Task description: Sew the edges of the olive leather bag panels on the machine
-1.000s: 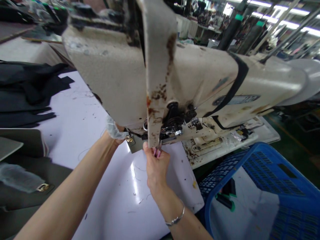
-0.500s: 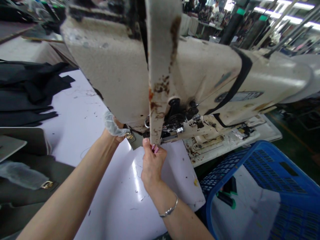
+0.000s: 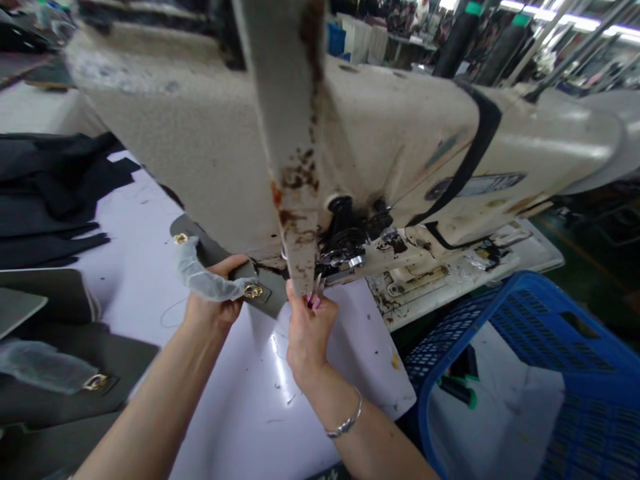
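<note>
Long white strip lights shine at upper right over a blurred, cluttered workroom with a pale table far back. Dark green floor shows at right; the glossy white counter reflects a bright streak.

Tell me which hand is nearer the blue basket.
Right. The right hand is left of the blue basket; the left hand is farther left, at the wrapped handle.

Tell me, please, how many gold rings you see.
3: upper ring and lower ring at the ends of the wrapped handle by the left hand, and far-left ring on a second handle. Others may be hidden.
</note>
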Tool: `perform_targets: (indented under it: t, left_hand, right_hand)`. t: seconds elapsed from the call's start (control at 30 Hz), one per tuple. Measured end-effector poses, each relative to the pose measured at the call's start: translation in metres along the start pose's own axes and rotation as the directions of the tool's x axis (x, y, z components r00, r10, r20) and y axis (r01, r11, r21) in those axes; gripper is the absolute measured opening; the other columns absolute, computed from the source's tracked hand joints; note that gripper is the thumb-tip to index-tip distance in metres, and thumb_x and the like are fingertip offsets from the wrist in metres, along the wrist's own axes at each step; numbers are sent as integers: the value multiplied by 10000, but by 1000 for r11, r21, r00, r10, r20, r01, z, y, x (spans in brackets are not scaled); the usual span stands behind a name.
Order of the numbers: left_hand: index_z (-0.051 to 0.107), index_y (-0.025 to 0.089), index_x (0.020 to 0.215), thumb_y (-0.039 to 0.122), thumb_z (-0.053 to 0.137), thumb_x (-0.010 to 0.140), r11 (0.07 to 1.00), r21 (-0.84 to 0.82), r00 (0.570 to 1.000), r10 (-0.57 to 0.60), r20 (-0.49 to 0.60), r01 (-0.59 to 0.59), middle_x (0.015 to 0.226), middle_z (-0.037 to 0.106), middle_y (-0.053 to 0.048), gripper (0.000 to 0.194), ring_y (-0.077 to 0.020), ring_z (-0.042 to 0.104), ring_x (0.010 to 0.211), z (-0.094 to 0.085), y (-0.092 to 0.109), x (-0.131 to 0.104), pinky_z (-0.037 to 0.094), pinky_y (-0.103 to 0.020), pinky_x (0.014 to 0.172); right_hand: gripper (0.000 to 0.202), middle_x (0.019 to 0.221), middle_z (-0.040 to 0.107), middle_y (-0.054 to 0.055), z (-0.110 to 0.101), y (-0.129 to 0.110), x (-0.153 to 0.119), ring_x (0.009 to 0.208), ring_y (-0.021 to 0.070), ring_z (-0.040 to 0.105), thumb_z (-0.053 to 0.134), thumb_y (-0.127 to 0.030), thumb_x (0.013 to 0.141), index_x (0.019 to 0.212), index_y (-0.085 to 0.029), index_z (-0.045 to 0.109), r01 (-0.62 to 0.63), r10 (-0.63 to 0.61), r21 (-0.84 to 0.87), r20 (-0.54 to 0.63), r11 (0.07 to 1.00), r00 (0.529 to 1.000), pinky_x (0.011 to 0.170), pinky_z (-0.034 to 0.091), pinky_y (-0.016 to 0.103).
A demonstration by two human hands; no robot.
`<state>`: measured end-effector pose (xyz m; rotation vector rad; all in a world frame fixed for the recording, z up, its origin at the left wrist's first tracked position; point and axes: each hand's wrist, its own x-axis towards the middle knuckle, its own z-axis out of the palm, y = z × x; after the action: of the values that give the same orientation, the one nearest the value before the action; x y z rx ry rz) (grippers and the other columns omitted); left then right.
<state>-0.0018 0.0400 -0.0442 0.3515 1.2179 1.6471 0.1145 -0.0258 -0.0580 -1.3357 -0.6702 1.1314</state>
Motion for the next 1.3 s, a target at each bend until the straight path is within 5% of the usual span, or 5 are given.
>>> perform_targets:
  t: [0.5,0.67,0.8,1.0,1.3]
  left_hand:
    - [706,211,766,57,748,813,971,-168,937,-211,-280,168,782,711,12,166,-129,681,717,-13,-33,-120,617,-156,646]
    - [709,188,637,562,881,728,821,483,929,-369,41,305,662,672,-82,421,-227,657,632,-65,-24,-137,600,-291,570]
    - [784,226,782,635,790,783,501,840,977,62,204,-207,806,728,-87,409,-243,657,701,-84,-5,-152,547,-290,592]
    - [473,174,1546,434,594,1004,-180,643,563,346,750,-745,1550,537,-177,613,-378,447,1475,-44,-11,-110,346,-585,1226]
    - [677,166,1292,468,278,1099,-332,497,466,172,868,-802,1368,672,-185,536,-393,550,1385,-24,-3,-80,476,-576,1100]
  right_hand:
    - [417,588,325,-50,-63,-32,18,602,109,322,612,-380,897,555,-203,453,130,-23,-235,410,963,912,579,241,265]
    - [431,569,319,-52,-62,-33,20,583,109,322,610,-384,894,542,-205,438,138,-29,-245,401,960,916,570,235,268]
    - [456,554,290,-53,-62,-32,21,571,111,304,620,-377,885,519,-209,407,150,-39,-262,388,953,921,563,225,275]
    - [350,561,433,-42,-61,-28,24,594,125,377,670,-386,830,545,-193,606,100,-17,-210,366,972,930,598,316,272]
    - [256,542,430,-46,-56,-21,29,566,110,323,710,-345,786,591,-181,681,-6,33,-81,345,997,938,563,290,272]
